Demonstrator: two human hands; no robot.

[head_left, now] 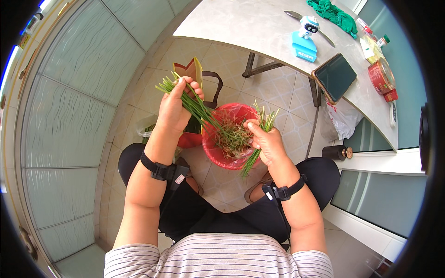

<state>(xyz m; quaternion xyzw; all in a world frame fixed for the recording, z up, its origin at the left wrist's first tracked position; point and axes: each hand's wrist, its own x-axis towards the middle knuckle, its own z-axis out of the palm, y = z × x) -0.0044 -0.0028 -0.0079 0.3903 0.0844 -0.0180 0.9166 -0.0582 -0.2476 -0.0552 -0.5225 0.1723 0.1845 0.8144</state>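
A bunch of long green chives (198, 107) is gripped in my left hand (175, 105), fingers wrapped round it and pale ends pointing up and left. My right hand (269, 144) is closed on a second bunch of chives (252, 162), with ragged pale ends above the thumb and green tips hanging below. Between the hands stands a red bucket (214, 155) with a clear plastic liner. Inside lies a tangled heap of brownish and green trimmings (234, 136). The lower end of the left bunch reaches over the bucket's rim, and my right hand is at its right side.
Behind my left hand is an open bag (197, 69) with a dark handle. A table (232, 23) at the far right bears a tablet (334, 78), a blue-white robot figure (306, 39), a knife (327, 39) and a green cloth (336, 17). Glass panels (69, 120) flank the left.
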